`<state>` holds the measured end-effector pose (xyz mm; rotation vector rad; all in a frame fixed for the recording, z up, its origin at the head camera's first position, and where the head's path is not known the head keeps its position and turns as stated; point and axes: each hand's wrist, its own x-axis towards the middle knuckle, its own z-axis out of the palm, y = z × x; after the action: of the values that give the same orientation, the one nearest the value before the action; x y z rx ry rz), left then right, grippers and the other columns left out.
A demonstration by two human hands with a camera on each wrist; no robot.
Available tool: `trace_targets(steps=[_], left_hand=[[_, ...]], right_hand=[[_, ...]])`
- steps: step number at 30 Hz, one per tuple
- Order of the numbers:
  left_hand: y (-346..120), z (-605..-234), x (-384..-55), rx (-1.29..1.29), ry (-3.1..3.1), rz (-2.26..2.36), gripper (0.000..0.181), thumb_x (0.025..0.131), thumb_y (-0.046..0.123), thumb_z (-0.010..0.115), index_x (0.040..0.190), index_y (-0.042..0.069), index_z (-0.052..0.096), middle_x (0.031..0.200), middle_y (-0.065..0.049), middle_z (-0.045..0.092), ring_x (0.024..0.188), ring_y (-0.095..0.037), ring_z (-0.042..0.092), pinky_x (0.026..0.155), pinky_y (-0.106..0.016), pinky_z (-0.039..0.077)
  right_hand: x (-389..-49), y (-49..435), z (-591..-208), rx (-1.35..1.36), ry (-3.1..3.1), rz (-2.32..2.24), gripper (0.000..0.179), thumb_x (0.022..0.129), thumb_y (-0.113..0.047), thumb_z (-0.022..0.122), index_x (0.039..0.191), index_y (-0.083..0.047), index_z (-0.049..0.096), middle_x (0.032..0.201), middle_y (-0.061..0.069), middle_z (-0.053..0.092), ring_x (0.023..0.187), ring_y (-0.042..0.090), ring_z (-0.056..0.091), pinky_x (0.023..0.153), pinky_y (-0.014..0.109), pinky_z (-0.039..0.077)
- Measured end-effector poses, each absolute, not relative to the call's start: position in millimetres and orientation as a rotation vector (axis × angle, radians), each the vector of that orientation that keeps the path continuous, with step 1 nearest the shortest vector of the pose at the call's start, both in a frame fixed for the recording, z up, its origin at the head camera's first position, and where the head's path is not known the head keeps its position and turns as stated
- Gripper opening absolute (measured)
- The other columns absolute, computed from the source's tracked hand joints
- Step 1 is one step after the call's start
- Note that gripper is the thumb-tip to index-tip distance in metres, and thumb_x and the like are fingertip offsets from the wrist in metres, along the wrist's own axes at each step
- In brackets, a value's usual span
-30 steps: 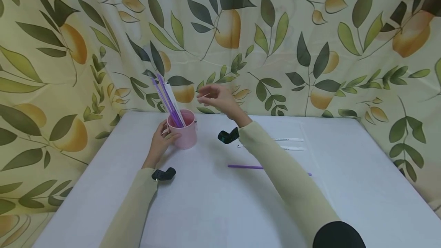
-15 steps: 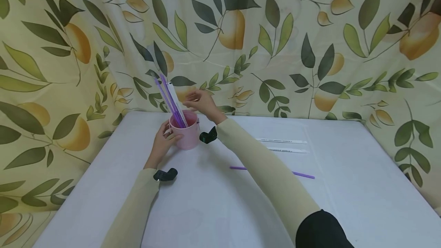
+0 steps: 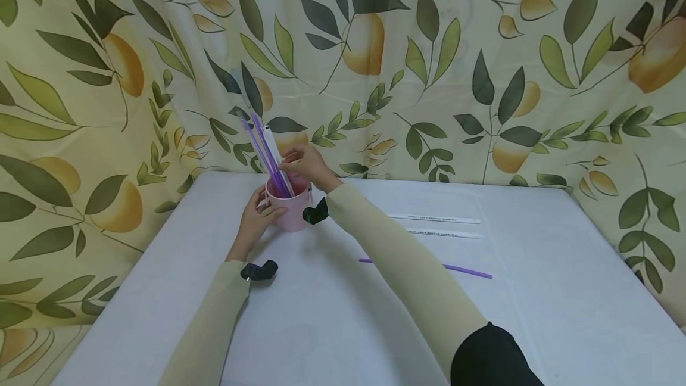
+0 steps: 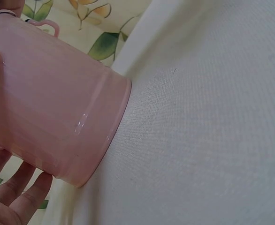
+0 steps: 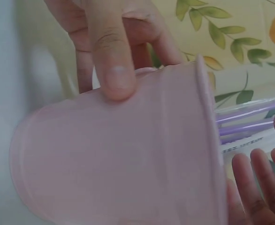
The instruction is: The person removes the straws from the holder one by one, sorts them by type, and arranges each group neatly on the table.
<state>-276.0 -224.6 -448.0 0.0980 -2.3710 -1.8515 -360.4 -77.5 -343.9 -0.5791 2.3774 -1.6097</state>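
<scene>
My left hand (image 3: 253, 219) grips a pink bucket (image 3: 292, 214) standing on the table, its thumb laid along the bucket's side in the right wrist view. Several slim purple sticks (image 3: 259, 145), looking like drinking straws, lean to the left in it. Beside them is a white printed strip (image 3: 271, 145), like a straw in a paper wrapper. My right hand (image 3: 306, 165) is over the bucket's rim, fingertips close by the white strip. In the right wrist view its fingers (image 5: 255, 183) are loosely bent and spread, with thumb and fingers apart on either side of the sticks.
On the white table (image 3: 321, 326), right of the bucket, lie two white printed strips, a farther one (image 3: 445, 220) and a nearer one (image 3: 447, 233). A purple stick (image 3: 468, 271) lies nearer, partly hidden under my right sleeve. A leaf-and-fruit patterned curtain (image 3: 407, 94) hangs behind the table.
My right hand has moved left and down, from right of the bucket to over its rim beside the white strip. My left hand has kept its hold on the bucket.
</scene>
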Motion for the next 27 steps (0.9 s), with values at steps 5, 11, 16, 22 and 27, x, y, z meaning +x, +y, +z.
trace_targets(steps=[5, 11, 16, 22, 27], left_hand=[[-224.6, -447.6, -275.9, 0.1, -2.374, -1.856, 0.08, 0.083, 0.023, 0.072, 0.148, 0.019, 0.025, 0.149, -0.015, 0.032, 0.136, -0.036, 0.037, 0.111, -0.046, 0.039], [-223.7, -446.7, -276.1, 0.118, -2.373, -1.861, 0.078, 0.084, 0.021, 0.071, 0.148, 0.018, 0.025, 0.149, -0.014, 0.032, 0.136, -0.035, 0.037, 0.111, -0.046, 0.038], [-223.9, -447.1, -275.9, 0.126, -2.377, -1.85, 0.079, 0.083, 0.023, 0.072, 0.148, 0.02, 0.026, 0.15, -0.014, 0.032, 0.136, -0.034, 0.037, 0.111, -0.046, 0.038], [-223.6, -446.8, -274.8, 0.133, -2.4, -1.835, 0.081, 0.083, 0.028, 0.072, 0.148, 0.022, 0.024, 0.151, -0.013, 0.031, 0.138, -0.033, 0.035, 0.11, -0.047, 0.039], [-223.5, -445.8, -273.6, 0.127, -2.406, -1.831, 0.082, 0.083, 0.027, 0.072, 0.149, 0.022, 0.022, 0.151, -0.015, 0.03, 0.138, -0.034, 0.035, 0.11, -0.047, 0.039]], right_hand=[[-362.6, -79.2, -349.7, -0.586, 2.383, -1.585, 0.032, 0.084, -0.015, 0.07, 0.112, -0.003, 0.062, 0.114, 0.016, 0.066, 0.106, 0.026, 0.062, 0.089, 0.039, 0.056], [-363.0, -83.3, -352.0, -0.66, 2.423, -1.566, 0.029, 0.083, -0.012, 0.071, 0.109, 0.0, 0.063, 0.111, 0.017, 0.067, 0.103, 0.026, 0.064, 0.084, 0.032, 0.058], [-364.2, -90.9, -357.3, -0.719, 2.513, -1.477, 0.025, 0.082, -0.012, 0.072, 0.104, -0.001, 0.065, 0.106, 0.016, 0.07, 0.1, 0.024, 0.066, 0.081, 0.025, 0.056], [-356.1, -96.9, -357.6, -0.778, 2.595, -1.333, 0.021, 0.082, -0.014, 0.072, 0.101, -0.004, 0.068, 0.102, 0.012, 0.071, 0.097, 0.022, 0.066, 0.085, 0.026, 0.055], [-351.9, -97.9, -356.6, -0.832, 2.591, -1.288, 0.017, 0.082, -0.011, 0.072, 0.097, -0.003, 0.07, 0.097, 0.012, 0.072, 0.091, 0.02, 0.066, 0.078, 0.021, 0.052]])
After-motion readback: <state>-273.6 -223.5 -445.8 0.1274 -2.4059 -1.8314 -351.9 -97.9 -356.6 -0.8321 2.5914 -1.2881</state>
